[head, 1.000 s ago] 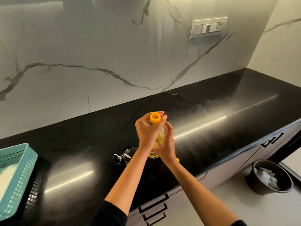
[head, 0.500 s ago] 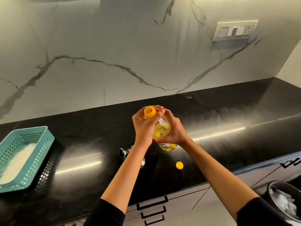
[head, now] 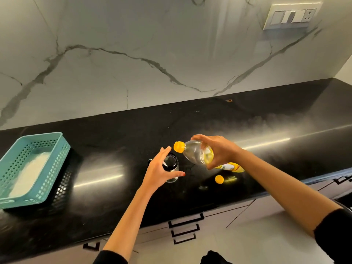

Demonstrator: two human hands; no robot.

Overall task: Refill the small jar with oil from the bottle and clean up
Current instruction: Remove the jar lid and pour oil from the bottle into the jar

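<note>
Clear plastic bottle (head: 194, 155), tilted, yellow spout toward the small glass jar (head: 172, 166) — yellow oil shows in its body. The jar stands on the glossy black counter (head: 114, 141), left of a loose yellow cap (head: 219, 179). Your right hand (head: 221, 151) grips the bottle; your left hand (head: 158, 170) cups round the jar with fingers spread — contact unclear. The teal perforated basket (head: 59, 155) holds something white.
</note>
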